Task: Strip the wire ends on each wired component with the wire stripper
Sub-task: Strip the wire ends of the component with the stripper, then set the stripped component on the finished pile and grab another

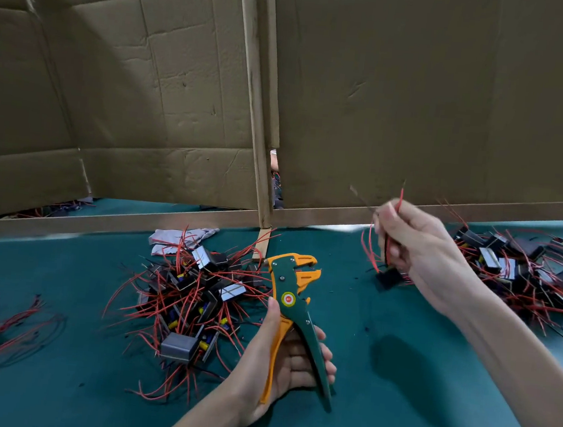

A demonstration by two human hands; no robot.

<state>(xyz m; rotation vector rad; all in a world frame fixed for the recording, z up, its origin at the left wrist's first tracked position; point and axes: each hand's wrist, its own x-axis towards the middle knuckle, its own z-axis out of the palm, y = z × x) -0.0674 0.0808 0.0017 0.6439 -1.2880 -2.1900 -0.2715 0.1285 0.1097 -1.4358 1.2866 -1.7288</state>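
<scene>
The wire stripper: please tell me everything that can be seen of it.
The wire stripper is green and orange, plastic-looking, with a round red and yellow disc near its pivot. Its jaws stand parted and point away from the person; its handles are spread. The left hand holds it above the teal table, fingers curled round the green handle, the orange handle against the palm. No wire is in it.

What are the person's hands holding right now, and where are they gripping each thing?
The left hand grips the wire stripper by its two handles. The right hand pinches a wired component by its red wires, with its dark body hanging below.
</scene>
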